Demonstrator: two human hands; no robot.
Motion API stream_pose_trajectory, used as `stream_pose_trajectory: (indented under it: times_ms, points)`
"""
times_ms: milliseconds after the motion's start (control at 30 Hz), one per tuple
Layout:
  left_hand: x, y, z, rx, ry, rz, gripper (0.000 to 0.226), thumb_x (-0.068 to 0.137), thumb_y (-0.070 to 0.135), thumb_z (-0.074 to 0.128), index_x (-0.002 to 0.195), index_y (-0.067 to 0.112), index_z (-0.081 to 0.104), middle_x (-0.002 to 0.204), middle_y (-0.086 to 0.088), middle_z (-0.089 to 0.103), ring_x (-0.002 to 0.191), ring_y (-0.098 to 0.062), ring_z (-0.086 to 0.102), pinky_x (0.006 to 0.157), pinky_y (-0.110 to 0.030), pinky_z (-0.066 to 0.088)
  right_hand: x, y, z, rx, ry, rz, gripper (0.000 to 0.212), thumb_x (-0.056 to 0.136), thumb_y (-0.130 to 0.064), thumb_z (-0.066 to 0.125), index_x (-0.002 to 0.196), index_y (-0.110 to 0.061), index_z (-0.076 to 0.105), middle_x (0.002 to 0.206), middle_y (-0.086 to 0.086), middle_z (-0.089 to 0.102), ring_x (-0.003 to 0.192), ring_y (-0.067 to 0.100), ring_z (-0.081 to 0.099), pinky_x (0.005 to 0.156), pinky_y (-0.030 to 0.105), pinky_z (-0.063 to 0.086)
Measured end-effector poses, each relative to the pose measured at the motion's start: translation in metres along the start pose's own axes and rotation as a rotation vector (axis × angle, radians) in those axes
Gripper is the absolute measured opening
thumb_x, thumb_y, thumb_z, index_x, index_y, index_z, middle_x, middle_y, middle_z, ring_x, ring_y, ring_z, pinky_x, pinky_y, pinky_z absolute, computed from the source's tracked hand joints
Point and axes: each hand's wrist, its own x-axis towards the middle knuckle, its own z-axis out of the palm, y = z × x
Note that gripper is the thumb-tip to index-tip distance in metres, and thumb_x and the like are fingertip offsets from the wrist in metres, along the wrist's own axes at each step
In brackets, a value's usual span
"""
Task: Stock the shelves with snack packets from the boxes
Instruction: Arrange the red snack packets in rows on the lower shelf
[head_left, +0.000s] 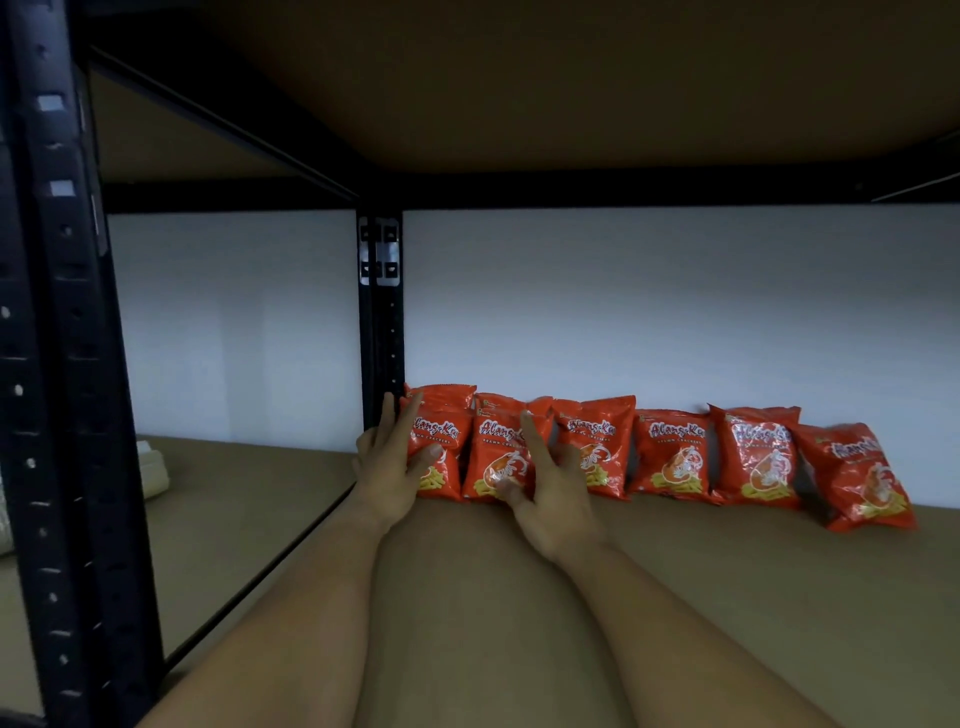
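Red snack packets in a row at frame centre, leaning on the white back wall. Left hand and right hand spread, fingers straight, steadying leftmost two. Probably light, crinkly, slippery; best pinched at sealed edges.

- A storeroom or the back of a shop, going by the black boltless steel racking with rows of slotted holes in its uprights.
- Bare brown board shelves below and overhead, against a plain white wall.
- At 12 to 2 o'clock, a row of identical red prawn cracker packets stands propped along the wall, faces forward, as goods on display or in stock.
- Light is dim.
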Motion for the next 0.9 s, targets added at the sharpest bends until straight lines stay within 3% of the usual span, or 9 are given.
stream_pose_trajectory:
  times_ms: [100,167,233,333,467,567,633,733,900]
  points:
    - [-0.01,0.014,-0.005,0.02,0.054,-0.008,0.073,0.097,0.053,0.05,0.156,0.045,0.006,0.167,0.007,-0.003,0.147,-0.03,0.011,0.118,-0.056,0.017,-0.013,-0.001,-0.013,0.001,-0.008,0.019,0.085,0.093,-0.037,0.065,0.153,-0.05,0.005,0.147,0.008,0.025,0.139,0.03,0.03,0.116,0.044,0.032]
    - [-0.018,0.028,-0.005,0.018,0.064,0.01,0.07,0.098,0.051,0.05,0.155,0.045,0.01,0.167,0.008,0.001,0.146,-0.027,0.011,0.118,-0.055,0.018,-0.026,0.001,-0.03,-0.012,-0.028,0.03,0.084,0.092,-0.033,0.066,0.155,-0.044,0.011,0.145,0.01,0.03,0.137,0.029,0.036,0.113,0.037,0.034]
    - [-0.029,0.047,-0.005,0.0,0.095,0.045,0.065,0.097,0.049,0.053,0.154,0.043,0.021,0.165,0.007,0.015,0.143,-0.026,0.018,0.116,-0.052,0.024,-0.041,0.004,-0.051,-0.026,-0.059,0.036,0.08,0.092,-0.03,0.067,0.155,-0.036,0.019,0.142,0.009,0.038,0.132,0.025,0.043,0.107,0.028,0.034]
    - [-0.048,0.084,0.0,-0.06,0.128,0.111,0.056,0.095,0.038,0.064,0.146,0.031,0.044,0.15,0.005,0.044,0.134,-0.024,0.036,0.112,-0.041,0.029,-0.067,0.013,-0.085,-0.073,-0.063,0.041,0.069,0.088,-0.029,0.07,0.149,-0.031,0.037,0.128,0.008,0.053,0.118,0.024,0.055,0.1,0.028,0.043]
    - [-0.086,0.142,0.022,-0.195,-0.008,0.08,0.042,0.09,0.032,0.071,0.129,0.025,0.056,0.125,0.0,0.061,0.118,-0.022,0.055,0.103,-0.041,0.044,-0.111,0.027,-0.135,-0.112,-0.029,0.101,0.051,0.086,-0.03,0.073,0.134,-0.026,0.057,0.107,0.001,0.064,0.096,0.016,0.063,0.091,0.026,0.049]
    - [-0.123,0.192,0.044,-0.297,-0.135,0.071,0.034,0.088,0.03,0.074,0.117,0.027,0.059,0.108,0.005,0.063,0.105,-0.016,0.056,0.098,-0.034,0.046,-0.148,0.041,-0.173,-0.16,0.014,0.142,0.04,0.086,-0.026,0.074,0.124,-0.02,0.065,0.093,-0.005,0.064,0.086,0.013,0.064,0.079,0.013,0.044]
    - [-0.15,0.228,0.055,-0.361,-0.217,0.1,0.029,0.088,0.03,0.074,0.113,0.028,0.059,0.102,0.01,0.063,0.097,-0.008,0.058,0.091,-0.027,0.046,-0.174,0.049,-0.198,-0.199,0.039,0.172,0.034,0.086,-0.025,0.074,0.119,-0.019,0.068,0.09,-0.005,0.066,0.081,0.01,0.063,0.073,0.007,0.041]
    - [-0.189,0.281,0.072,-0.433,-0.308,0.159,0.026,0.089,0.034,0.072,0.112,0.031,0.06,0.097,0.014,0.064,0.089,0.002,0.057,0.083,-0.02,0.045,-0.217,0.056,-0.237,-0.252,0.088,0.18,0.028,0.086,-0.025,0.074,0.113,-0.021,0.07,0.087,-0.005,0.068,0.073,0.004,0.063,0.077,0.015,0.049]
    - [-0.246,0.361,0.093,-0.583,-0.4,0.298,0.018,0.09,0.028,0.071,0.105,0.029,0.061,0.086,0.012,0.064,0.079,-0.001,0.06,0.07,-0.015,0.047,-0.298,0.063,-0.298,-0.365,0.163,0.185,0.019,0.087,-0.025,0.072,0.106,-0.025,0.071,0.084,-0.012,0.066,0.074,-0.003,0.059,0.069,0.004,0.041]
